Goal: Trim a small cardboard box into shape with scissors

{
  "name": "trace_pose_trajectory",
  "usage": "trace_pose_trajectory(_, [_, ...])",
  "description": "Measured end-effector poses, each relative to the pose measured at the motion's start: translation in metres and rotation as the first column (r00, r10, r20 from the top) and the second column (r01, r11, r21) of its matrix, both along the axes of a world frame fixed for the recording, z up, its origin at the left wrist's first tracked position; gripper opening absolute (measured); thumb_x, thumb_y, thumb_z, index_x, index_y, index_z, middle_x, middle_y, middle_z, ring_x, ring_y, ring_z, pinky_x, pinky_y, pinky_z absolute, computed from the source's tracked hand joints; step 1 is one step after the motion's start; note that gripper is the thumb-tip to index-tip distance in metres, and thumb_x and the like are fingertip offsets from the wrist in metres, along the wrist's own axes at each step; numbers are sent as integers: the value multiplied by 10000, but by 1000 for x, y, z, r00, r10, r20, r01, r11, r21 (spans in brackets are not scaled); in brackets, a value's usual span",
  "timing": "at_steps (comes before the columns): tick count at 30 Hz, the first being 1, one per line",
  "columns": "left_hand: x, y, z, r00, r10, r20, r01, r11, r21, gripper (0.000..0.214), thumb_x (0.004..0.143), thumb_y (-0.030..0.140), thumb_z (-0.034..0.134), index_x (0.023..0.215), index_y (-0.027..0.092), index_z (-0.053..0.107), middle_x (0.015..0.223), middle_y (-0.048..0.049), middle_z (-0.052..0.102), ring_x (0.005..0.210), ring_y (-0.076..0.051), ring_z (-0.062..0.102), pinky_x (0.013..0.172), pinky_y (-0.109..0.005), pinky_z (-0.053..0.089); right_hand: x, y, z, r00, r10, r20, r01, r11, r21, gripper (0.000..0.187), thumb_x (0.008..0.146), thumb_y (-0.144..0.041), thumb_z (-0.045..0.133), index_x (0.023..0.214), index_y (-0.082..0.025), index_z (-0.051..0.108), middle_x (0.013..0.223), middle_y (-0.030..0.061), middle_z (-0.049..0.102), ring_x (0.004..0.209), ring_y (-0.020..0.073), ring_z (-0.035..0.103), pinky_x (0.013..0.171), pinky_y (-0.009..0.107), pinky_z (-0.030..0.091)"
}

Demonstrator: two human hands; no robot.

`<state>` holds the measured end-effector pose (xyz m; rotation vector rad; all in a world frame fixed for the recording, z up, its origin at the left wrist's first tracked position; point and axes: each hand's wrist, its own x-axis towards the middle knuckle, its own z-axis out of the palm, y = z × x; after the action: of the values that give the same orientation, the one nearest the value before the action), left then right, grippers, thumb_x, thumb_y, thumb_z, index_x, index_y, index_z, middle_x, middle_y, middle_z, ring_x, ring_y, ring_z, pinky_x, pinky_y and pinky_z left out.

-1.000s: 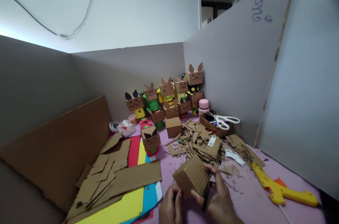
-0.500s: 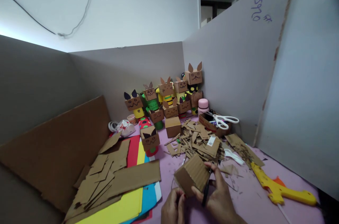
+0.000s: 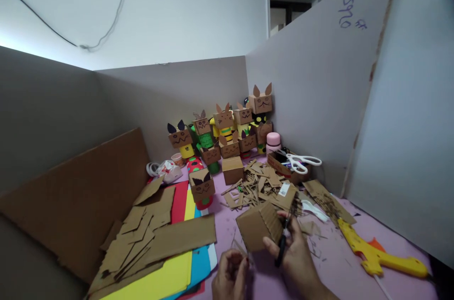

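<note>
A small cardboard box (image 3: 256, 228) is tilted above the pink tabletop, its ribbed side facing right. My right hand (image 3: 295, 257) is closed around black-handled scissors (image 3: 282, 247), with thumb and fingers also against the box. Just below and left of the box, my left hand (image 3: 232, 271) is closed in a pinch on a thin cardboard strip (image 3: 240, 246); it appears apart from the box. Behind the box lies a heap of cardboard scraps (image 3: 260, 186).
Several cat-faced box figures (image 3: 202, 189) stand toward the back. Cardboard sheets (image 3: 152, 238) lie over coloured paper (image 3: 173, 271) at left. A yellow glue gun (image 3: 381, 255) lies at right, and white-handled scissors (image 3: 301, 162) rest on a small box. Grey partitions (image 3: 301, 92) enclose the table.
My left hand has drawn slightly down and left, away from the box, with the thin strip. The box and scissors in my right hand have shifted right and turned.
</note>
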<state>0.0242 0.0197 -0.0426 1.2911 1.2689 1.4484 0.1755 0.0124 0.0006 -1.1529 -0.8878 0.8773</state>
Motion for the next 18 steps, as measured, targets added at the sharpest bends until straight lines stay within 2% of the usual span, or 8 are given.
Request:
trace_pose_trajectory(2, [-2,2,1,999,45,-8,-45,999,-9,326,662,534,668,732,220,611,606,6,648,580,-173,600,573,-252,462,0,0,1,999,30,-31,-31,999,-19,637,627,-279,737,1131,-235,350,1031,91,650,817,249,676,726,357,540])
trace_pose_trajectory(4, [-3,4,1,994,87,-59,-86,996,23,338,687,544,634,765,216,652,640,-14,670,627,-198,617,608,-276,475,1,0,2,998,50,-46,-51,998,-30,644,621,-288,737,1130,-232,347,1043,97,640,814,252,675,718,359,539])
trace_pose_trajectory(7, [-5,7,2,983,137,-123,-119,983,142,370,737,539,577,860,215,707,921,-91,714,907,-259,629,802,-339,475,1,0,1,998,48,-28,-49,998,-35,645,599,-294,737,1119,-225,360,1090,107,610,853,256,665,724,347,535])
trace_pose_trajectory(9, [-6,7,3,981,129,-141,-103,978,182,363,774,531,533,841,221,709,1031,-103,683,1018,-268,586,886,-357,433,-2,-1,-1,999,53,3,-53,998,-30,644,589,-282,733,1116,-225,368,1113,105,599,865,252,661,721,333,535])
trace_pose_trajectory(10, [-7,7,3,983,104,-151,-78,982,170,360,791,530,510,818,222,694,985,-92,682,974,-258,593,862,-351,436,-4,-2,-3,998,63,24,-62,998,-27,642,588,-273,729,1120,-226,372,1109,100,602,849,247,663,710,327,538])
trace_pose_trajectory(12, [-8,6,3,984,35,-176,-16,994,108,341,809,529,486,759,225,632,787,-42,651,772,-220,592,713,-313,449,-9,-3,-8,995,60,83,-58,998,-18,639,587,-258,719,1133,-226,388,1069,87,622,785,234,668,673,319,542])
trace_pose_trajectory(14, [-9,5,2,975,-16,-222,30,998,61,340,828,529,455,696,230,552,624,8,562,602,-186,521,575,-286,402,-13,-5,-14,987,3,158,-5,1000,10,643,572,-250,717,1141,-221,420,1068,87,623,769,234,662,662,320,542])
trace_pose_trajectory(18, [-8,2,-2,951,16,-309,11,996,84,351,880,491,365,683,236,504,617,5,539,590,-187,494,568,-290,371,-16,-6,-23,953,-129,272,103,989,109,638,552,-243,718,1140,-211,474,1147,105,582,975,292,617,798,361,520])
